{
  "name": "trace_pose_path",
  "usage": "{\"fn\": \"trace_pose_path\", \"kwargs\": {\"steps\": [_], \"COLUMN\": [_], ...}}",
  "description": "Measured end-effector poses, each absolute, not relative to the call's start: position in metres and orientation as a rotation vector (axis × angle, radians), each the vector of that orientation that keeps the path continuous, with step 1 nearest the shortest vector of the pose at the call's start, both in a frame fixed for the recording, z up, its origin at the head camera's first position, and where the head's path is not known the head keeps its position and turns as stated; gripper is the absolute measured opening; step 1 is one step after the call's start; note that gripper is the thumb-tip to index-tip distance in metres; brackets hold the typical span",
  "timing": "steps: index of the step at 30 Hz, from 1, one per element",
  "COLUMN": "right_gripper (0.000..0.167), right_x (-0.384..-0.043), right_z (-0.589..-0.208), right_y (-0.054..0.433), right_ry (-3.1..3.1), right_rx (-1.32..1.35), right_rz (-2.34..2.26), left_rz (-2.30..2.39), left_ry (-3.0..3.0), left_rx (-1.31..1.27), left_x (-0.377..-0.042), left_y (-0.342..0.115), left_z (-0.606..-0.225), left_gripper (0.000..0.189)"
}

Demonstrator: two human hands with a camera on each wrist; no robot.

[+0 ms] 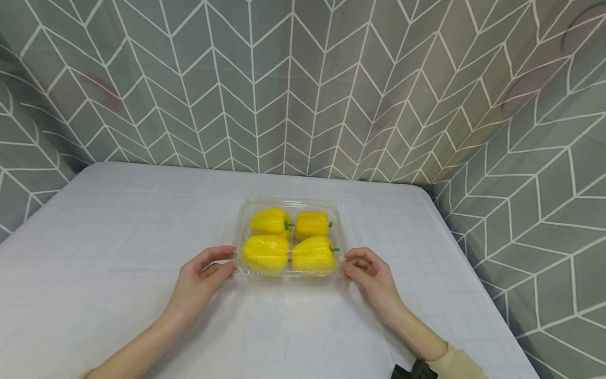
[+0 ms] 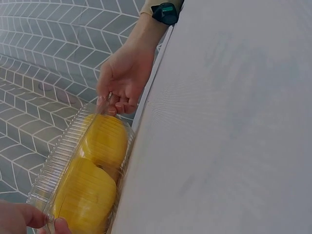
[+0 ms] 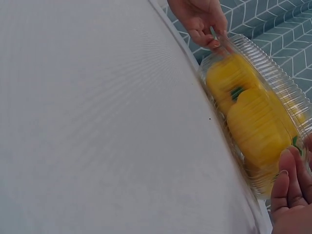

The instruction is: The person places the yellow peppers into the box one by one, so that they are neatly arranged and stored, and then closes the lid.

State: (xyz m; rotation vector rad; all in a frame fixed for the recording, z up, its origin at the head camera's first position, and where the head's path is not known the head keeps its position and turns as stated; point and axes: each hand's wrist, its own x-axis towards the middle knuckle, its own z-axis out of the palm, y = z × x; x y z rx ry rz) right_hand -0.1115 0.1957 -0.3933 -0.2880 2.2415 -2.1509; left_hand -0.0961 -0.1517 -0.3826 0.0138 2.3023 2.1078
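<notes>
A clear plastic clamshell container (image 1: 290, 201), its lid down, sits on the white-covered table. Inside lie several yellow bell peppers (image 1: 266, 253) with green stems, in two rows. My left hand (image 1: 204, 275) pinches the container's left edge near the front corner, between thumb and fingers. On the opposite side, my right hand (image 1: 374, 281) pinches the right edge near its front corner. In the left wrist view the ribbed side of the container (image 2: 58, 158) stands between both hands. The right wrist view shows the right fingertips (image 3: 287, 163) against the lid's rim.
White cloth (image 1: 118, 237) covers the table, whose far edge meets a grey curtain (image 1: 270, 89) with white zigzag lines. More curtain (image 1: 558, 237) hangs along the right side. A black device (image 2: 165, 13) is strapped at the right wrist.
</notes>
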Motion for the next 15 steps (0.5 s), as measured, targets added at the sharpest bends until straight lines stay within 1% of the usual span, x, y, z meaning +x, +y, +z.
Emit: {"fn": "trace_pose_path", "kwargs": {"steps": [6,15], "right_gripper": [0.030,0.031], "right_x": [-0.1083,-0.1047], "right_z": [-0.3946,-0.4019], "right_y": [0.1974,0.2016], "right_ry": [2.357,2.456], "right_rx": [-0.240,-0.250], "right_rz": [-2.112,-2.114], "left_rz": [2.109,2.081], "left_ry": [2.293,2.341], "left_rx": [0.031,0.036], "left_x": [-0.0956,-0.0949], "left_y": [-0.1515,-0.1482], "left_z": [-0.3848,-0.3917], "left_gripper": [0.041,0.038]}}
